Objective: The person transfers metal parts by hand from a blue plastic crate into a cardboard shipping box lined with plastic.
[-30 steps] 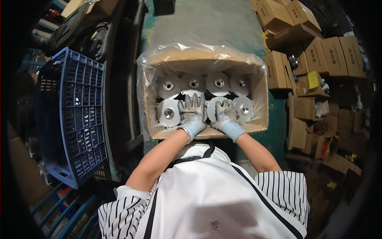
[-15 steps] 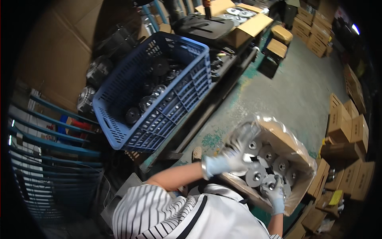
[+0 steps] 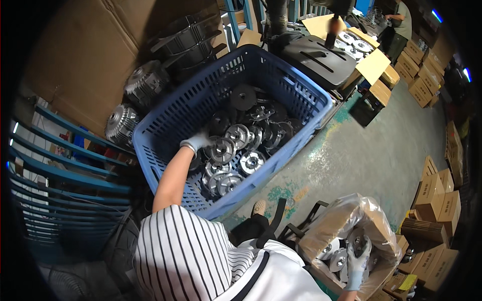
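My left hand (image 3: 200,141), in a pale glove, reaches into the blue plastic crate (image 3: 150,145). It is against a shiny round metal part (image 3: 222,149); its fingers are smeared and partly hidden. Several similar ribbed metal discs lie heaped around it, among them a dark disc (image 3: 243,97) near the far wall of the crate. At the lower right, my right hand (image 3: 358,258), gloved too, is down inside a plastic-lined carton (image 3: 321,231). Its fingers curl over a grey metal disc (image 3: 357,240), beside other flat discs with hub centres (image 3: 338,260).
Finned motor housings (image 3: 123,122) stand left of the crate beside blue railings (image 3: 80,163). Beyond the crate are a machine table (image 3: 316,57) and an open carton of discs (image 3: 374,67). Stacked cartons (image 3: 437,195) line the right; another person (image 3: 401,22) stands far back.
My left hand has gone from the carton at the right over into the blue crate. The right hand stays in the carton. The view has shifted, bringing the crate nearer the middle.
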`<state>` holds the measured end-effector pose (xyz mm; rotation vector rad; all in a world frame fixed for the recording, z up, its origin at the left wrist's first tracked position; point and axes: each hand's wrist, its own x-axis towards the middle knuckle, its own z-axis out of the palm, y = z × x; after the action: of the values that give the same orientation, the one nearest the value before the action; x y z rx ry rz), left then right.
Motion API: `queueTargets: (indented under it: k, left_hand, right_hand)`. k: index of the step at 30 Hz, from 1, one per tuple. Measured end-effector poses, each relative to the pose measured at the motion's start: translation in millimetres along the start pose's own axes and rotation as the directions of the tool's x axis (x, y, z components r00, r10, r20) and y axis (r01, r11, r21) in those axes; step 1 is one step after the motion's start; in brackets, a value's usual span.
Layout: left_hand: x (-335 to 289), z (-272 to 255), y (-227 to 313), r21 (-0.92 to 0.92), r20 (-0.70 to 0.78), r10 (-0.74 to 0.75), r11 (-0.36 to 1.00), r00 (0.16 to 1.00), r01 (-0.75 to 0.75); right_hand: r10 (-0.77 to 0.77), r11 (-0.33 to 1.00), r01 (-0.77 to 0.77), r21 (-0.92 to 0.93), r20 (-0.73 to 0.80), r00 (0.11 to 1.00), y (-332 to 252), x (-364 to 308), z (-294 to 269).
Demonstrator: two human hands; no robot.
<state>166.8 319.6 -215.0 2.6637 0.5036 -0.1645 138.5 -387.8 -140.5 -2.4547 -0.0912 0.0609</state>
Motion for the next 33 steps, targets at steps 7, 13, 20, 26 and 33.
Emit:
queueTargets:
  k: [7, 13, 20, 26, 33]
  left_hand:
    - [35, 61, -75, -0.189, 0.240, 0.001, 0.981, 0.971, 0.046]
    - [42, 75, -95, -0.334, 0.380, 0.015, 0.935, 0.925, 0.122]
    - [48, 74, -116, -0.439, 0.479, 0.043, 0.877, 0.876, 0.197]
    - [44, 33, -152, -0.310, 0.341, 0.372, 0.912, 0.864, -0.270]
    - [5, -63, -33, -0.572, 0.365, 0.014, 0.792, 0.931, 0.213]
  right_hand:
    - [0.085, 0.996, -0.085, -0.004, 0.027, 0.996, -58, 9, 31]
    - [0.206, 0.977, -0.208, 0.045, 0.042, 0.978, -86, 21, 49]
    - [0.082, 0.997, -0.082, -0.007, 0.079, 0.994, -109, 36, 64]
    - [0.053, 0.997, -0.056, 0.048, 0.055, 0.997, -107, 39, 55]
    - [0.091, 0.994, -0.092, 0.052, 0.037, 0.995, -103, 27, 60]
